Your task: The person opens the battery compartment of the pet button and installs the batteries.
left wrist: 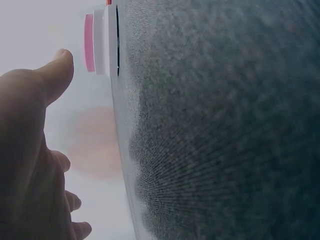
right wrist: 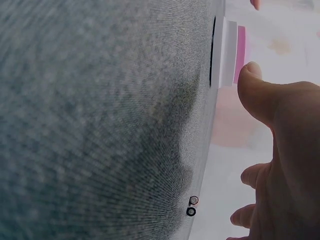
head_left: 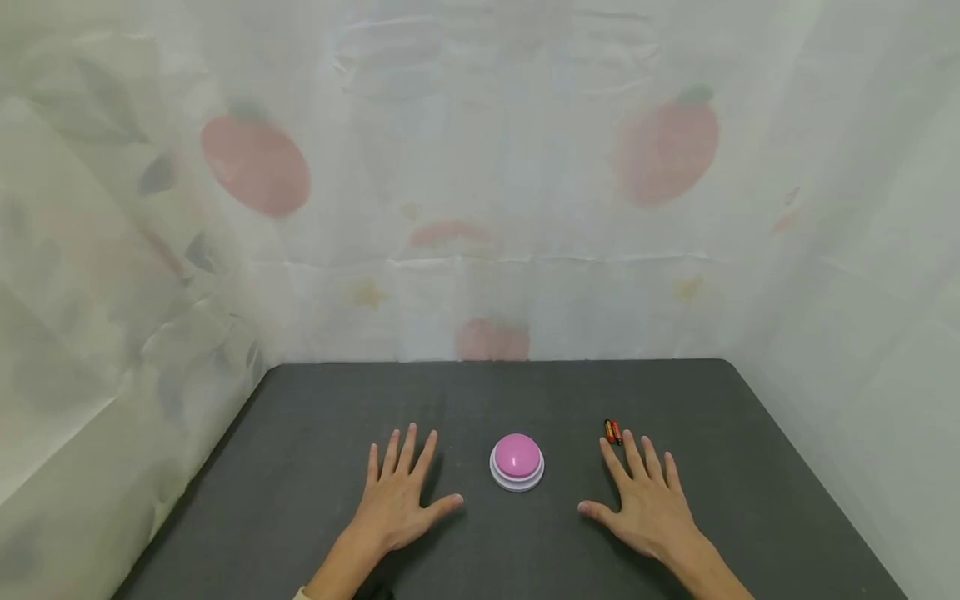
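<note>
A round pink push button [head_left: 517,456] on a white base sits on the dark table between the two hands. To its left is my left hand [head_left: 401,504], fingers spread and straight, holding nothing. My right hand [head_left: 647,504] is spread the same way on the other side, also holding nothing. Just beyond the right fingertips lie two small black and red batteries [head_left: 613,432], side by side. In the left wrist view the button [left wrist: 97,42] stands beyond the thumb. The right wrist view shows the ends of the batteries [right wrist: 192,205] and the button's white base [right wrist: 228,52].
The dark grey table [head_left: 337,400] has rounded far corners. Pale curtains with fruit prints [head_left: 480,167] hang behind it and on both sides. A small black object [head_left: 373,592], mostly cut off, shows at the bottom edge beside the left wrist.
</note>
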`<state>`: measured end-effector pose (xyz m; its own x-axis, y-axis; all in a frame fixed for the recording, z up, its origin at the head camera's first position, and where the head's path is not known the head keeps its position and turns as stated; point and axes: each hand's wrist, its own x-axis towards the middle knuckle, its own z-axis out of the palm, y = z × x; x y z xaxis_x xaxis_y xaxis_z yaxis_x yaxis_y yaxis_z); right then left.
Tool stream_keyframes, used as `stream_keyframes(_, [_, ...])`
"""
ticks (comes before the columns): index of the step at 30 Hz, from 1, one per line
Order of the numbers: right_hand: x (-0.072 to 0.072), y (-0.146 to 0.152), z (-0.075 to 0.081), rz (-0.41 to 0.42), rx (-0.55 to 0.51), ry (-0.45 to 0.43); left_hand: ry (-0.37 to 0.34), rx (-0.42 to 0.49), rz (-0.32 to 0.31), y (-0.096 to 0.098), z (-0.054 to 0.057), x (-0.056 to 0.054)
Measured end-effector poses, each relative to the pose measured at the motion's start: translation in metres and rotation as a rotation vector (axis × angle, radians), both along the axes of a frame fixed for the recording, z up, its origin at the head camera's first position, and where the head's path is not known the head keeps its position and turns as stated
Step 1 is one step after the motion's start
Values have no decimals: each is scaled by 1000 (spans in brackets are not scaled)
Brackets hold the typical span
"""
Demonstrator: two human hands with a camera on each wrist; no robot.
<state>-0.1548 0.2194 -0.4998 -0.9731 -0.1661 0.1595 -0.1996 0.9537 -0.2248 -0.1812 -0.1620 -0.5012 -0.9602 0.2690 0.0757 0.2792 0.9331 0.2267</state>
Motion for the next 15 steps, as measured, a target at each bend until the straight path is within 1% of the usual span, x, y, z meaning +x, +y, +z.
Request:
stream_keyframes(6, [-1, 0, 1, 6, 15, 4, -1, -20, -8, 5, 0, -3])
stream_keyframes(10, [-3, -3, 3, 8, 5, 9, 9, -15, -29, 11, 3, -9])
stream_keyframes(15, [-8, -9, 4, 21, -5, 19, -8, 1, -42, 17, 3, -11])
